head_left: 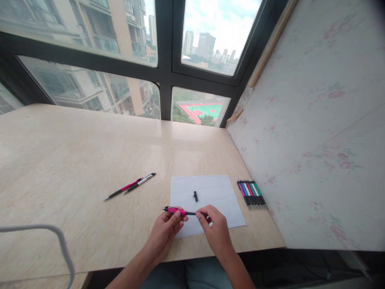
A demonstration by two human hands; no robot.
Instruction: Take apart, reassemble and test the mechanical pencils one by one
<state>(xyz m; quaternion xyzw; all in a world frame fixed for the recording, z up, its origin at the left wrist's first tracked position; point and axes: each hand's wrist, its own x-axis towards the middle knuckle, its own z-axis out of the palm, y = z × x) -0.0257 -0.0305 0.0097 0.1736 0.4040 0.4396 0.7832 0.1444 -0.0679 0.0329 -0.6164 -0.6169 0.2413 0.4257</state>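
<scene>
Centrally, near the front edge of a pale marble-patterned desk [75,160], a pink pen [177,210] with a dark tip section is held level between two bare hands, just above the near edge of a white sheet of paper [210,192]. The left hand [165,230] closes its thumb and fingers around the pink barrel, while the right hand [215,228] pinches the dark end of the same pen between thumb and fingertips. Both forearms reach in from the bottom of the view. On the paper, a little beyond the pen, lies a small dark pen part [195,196], apart from both hands. Faint lines of handwriting run across the far part of the sheet, too small to read. Just to the right of the paper, a row of pens [252,194] lies side by side, touching one another, with pink, white and green barrels. To the left of the paper, well apart from the hands, two more pens rest on the desk at a slant: a pink and black one [123,189] and a white and black one [140,182], close together. A wall with pale flowered covering [315,132] stands along the desk's right side. Behind the desk, a dark-framed window [165,60] shows tall buildings and a sports court below.
</scene>
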